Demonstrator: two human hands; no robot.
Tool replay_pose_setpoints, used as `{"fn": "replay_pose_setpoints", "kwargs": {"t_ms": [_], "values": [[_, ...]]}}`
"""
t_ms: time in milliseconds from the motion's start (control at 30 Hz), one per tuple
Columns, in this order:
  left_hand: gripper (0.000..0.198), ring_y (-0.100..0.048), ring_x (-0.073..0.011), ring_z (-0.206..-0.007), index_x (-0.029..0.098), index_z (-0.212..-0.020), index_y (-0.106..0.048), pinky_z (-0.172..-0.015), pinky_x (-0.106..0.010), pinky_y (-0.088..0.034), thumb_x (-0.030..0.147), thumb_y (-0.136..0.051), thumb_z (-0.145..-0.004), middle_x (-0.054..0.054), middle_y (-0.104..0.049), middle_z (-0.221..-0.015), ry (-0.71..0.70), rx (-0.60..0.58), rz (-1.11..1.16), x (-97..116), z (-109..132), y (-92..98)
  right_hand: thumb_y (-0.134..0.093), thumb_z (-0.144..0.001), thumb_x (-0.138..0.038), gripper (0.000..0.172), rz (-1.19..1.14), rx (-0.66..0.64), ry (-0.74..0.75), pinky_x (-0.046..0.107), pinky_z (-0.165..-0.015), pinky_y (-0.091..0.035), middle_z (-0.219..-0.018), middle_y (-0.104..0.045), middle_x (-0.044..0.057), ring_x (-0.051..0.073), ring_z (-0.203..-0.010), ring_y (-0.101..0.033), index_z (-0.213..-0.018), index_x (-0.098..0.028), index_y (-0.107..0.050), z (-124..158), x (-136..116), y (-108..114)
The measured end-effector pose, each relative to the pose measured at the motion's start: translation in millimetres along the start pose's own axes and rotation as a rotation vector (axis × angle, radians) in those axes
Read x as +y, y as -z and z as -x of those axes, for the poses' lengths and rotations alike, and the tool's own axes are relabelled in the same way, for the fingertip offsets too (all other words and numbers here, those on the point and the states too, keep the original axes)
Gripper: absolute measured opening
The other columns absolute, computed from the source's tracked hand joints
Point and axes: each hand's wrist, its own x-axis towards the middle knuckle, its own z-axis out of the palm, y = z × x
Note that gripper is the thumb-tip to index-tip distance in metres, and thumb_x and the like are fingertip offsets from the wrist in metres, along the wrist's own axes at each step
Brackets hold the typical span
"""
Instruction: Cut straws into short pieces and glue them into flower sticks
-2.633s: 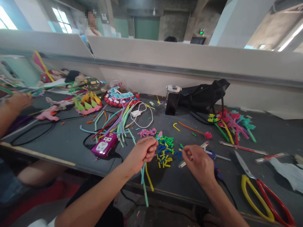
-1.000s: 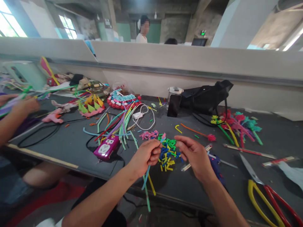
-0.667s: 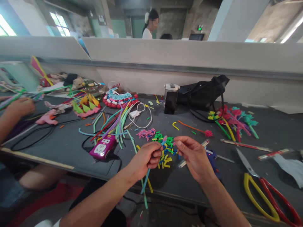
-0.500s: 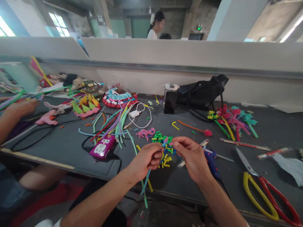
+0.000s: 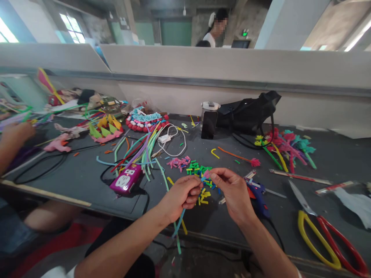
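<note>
Pale partition panels [image 5: 232,68] cross the upper part of the frame behind a dark grey tabletop [image 5: 87,179], with a person [image 5: 209,38] beyond them at upper right of centre. Left hand [image 5: 184,195]: the forearm rises from the lower left, the palm faces inward, and the fingers are curled in a closed grip, thumb pressed against forefinger. A slender light-blue strip, apparently of soft, bendable material [image 5: 179,222], passes through this grip; its long end slants below the fist, and its short upper end emerges at the thumb, topped by a small pink tip [image 5: 206,175]. Right hand [image 5: 232,191]: the forearm enters from the lower right, with thumb and forefinger brought together in a pinch on the pink tip, at the centre of the frame. Both hands are raised just in front of a scattered heap of short green, yellow and blue pieces [image 5: 204,196]; a smaller pile of pink pieces [image 5: 178,163] lies slightly left of it. Beside the right wrist is a dark-blue glue gun [image 5: 261,200]. Large scissors with one yellow and one red handle [image 5: 303,231] occupy the lower right. At the left edge appears a co-worker's hand [image 5: 21,133], its grip too blurred to tell.
</note>
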Motion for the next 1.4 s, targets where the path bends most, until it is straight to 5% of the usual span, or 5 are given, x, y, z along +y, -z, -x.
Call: {"fn": "replay_pose_setpoints", "kwargs": {"t_ms": [1400], "values": [[0.021, -0.017, -0.0025, -0.040, 0.019, -0.073, -0.049, -0.038, -0.019, -0.006, 0.035, -0.060, -0.079, 0.010, -0.028, -0.055, -0.038, 0.006, -0.090, -3, -1, 2.6, -0.070, -0.078, -0.036, 0.017, 0.024, 0.063, -0.004, 0.031, -0.078, -0.047, -0.084, -0.074, 0.003, 0.018, -0.080, -0.064, -0.082, -0.020, -0.074, 2, 10, -6]]}}
